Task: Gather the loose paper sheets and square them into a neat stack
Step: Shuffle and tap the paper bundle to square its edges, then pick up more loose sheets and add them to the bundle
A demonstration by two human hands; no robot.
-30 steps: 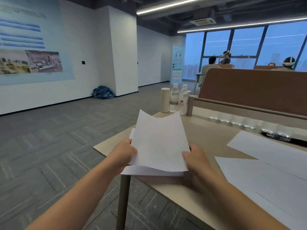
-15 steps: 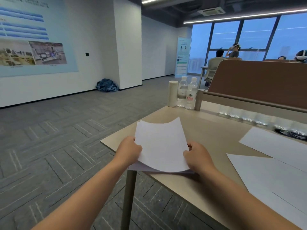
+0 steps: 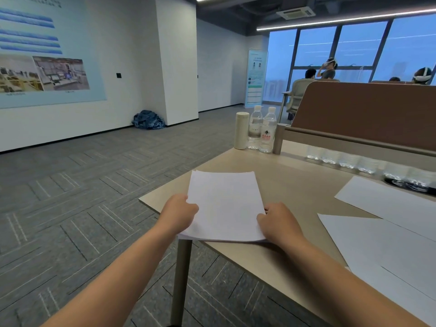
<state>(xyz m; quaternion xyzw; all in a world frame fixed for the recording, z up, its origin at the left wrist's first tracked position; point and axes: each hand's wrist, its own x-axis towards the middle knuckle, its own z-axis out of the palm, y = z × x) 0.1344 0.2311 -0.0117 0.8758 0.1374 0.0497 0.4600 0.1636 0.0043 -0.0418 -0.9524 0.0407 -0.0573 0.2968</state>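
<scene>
A stack of white paper sheets [image 3: 225, 204] lies flat near the left corner of the beige table [image 3: 304, 185], its near edge reaching over the table's front edge. My left hand [image 3: 180, 212] grips the stack's left side with curled fingers. My right hand [image 3: 277, 219] grips its right side the same way. Sheet edges at the far end look nearly aligned. Two loose white sheets [image 3: 387, 204] lie apart at the right, and another large one [image 3: 382, 251] lies nearer to me.
A beige cylinder [image 3: 241, 130] and two water bottles [image 3: 262, 129] stand at the table's far left corner. A brown divider [image 3: 363, 114] with a row of clear glasses [image 3: 342, 160] closes the back. Carpet floor lies left; people sit by the windows.
The sheets were held up and bowed a second ago; my hands have lowered them so the stack now lies flat on the table with its edges closer together.
</scene>
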